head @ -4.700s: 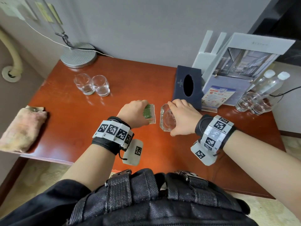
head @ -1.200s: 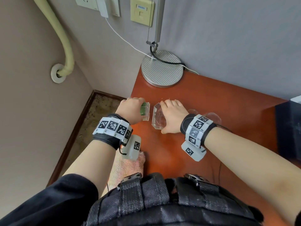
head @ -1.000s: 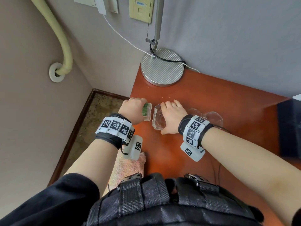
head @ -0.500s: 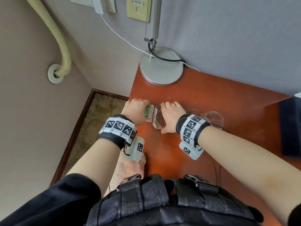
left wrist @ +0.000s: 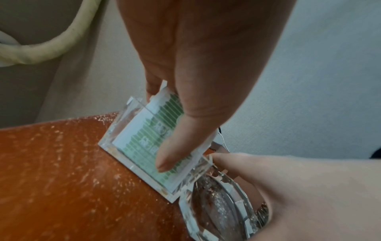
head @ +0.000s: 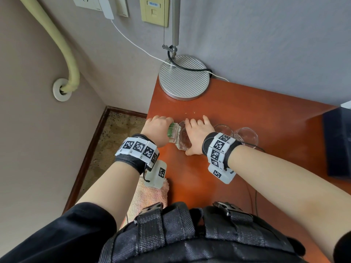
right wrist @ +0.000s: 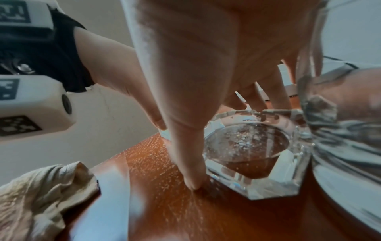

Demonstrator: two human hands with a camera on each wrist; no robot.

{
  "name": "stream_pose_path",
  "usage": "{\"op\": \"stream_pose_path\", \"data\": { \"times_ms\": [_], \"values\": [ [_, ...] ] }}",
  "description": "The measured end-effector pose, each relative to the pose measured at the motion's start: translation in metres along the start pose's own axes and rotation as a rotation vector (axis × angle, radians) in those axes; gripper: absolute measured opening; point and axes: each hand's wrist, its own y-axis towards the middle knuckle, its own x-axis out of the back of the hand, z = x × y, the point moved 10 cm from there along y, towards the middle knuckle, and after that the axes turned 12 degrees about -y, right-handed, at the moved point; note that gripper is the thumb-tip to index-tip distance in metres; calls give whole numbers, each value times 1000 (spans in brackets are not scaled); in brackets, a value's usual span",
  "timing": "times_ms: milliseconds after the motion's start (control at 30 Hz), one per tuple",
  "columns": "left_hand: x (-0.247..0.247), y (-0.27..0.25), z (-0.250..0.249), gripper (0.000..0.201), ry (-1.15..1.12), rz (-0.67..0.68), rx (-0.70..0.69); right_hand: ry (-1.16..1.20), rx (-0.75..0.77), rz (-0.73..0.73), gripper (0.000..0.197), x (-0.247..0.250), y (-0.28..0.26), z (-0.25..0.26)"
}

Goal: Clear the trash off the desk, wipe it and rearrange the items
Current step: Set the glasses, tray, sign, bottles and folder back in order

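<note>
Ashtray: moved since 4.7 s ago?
Yes. The ashtray went left across the desk: earlier it sat beside the dark tissue box, now it sits near the lamp base, touching the two glasses' left side.

Both forearms reach forward side by side; the left hand (head: 158, 130) pinches with thumb and fingers, the right hand (head: 197, 132) spreads its fingers downward, gripping.

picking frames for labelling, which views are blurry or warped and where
Head view: sharp, wide-angle bend in the lamp pole. Left wrist view: left hand soft, the card holder sharper. Right wrist view: drinking glass smeared at the right edge, ashtray fairly clear.
</note>
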Motion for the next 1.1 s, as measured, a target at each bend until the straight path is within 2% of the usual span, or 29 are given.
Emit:
{"op": "stream_pose_path", "data": {
  "times_ms": [233, 300, 400, 467, 533, 600, 700, 767, 1000, 1100],
  "values": [
    [-2, -3, 1, 49, 11, 28, 28, -1, 0, 12, 122, 0, -2, 0],
    [-3, -5, 1, 61, 49, 71, 50, 14, 17, 10, 124, 2, -3, 0],
    [-2, -10, -5, 90, 91, 140, 63, 85, 36, 26, 121, 5, -7, -4],
    [2, -12, -12, 95, 87, 129, 49, 169, 39, 42, 111, 8, -14, -9],
    [7, -14, -19, 91, 74, 99, 32, 287, 47, 42, 93, 15, -24, -16],
    [14, -17, -27, 83, 54, 55, 5, 408, 46, -22, 76, 27, -35, -25],
    [28, -23, -40, 70, 31, -27, -32, 515, 1, -166, 62, 44, -56, -44],
    [34, -29, -48, 64, 23, -57, -48, 553, -26, -201, 55, 48, -71, -53],
    [35, -53, -86, 36, -8, -87, -114, 556, -3, -99, 34, 37, -121, -51],
    [25, -64, -96, 34, -22, -56, -109, 531, 0, -76, 13, 27, -140, -48]
  ]
}}
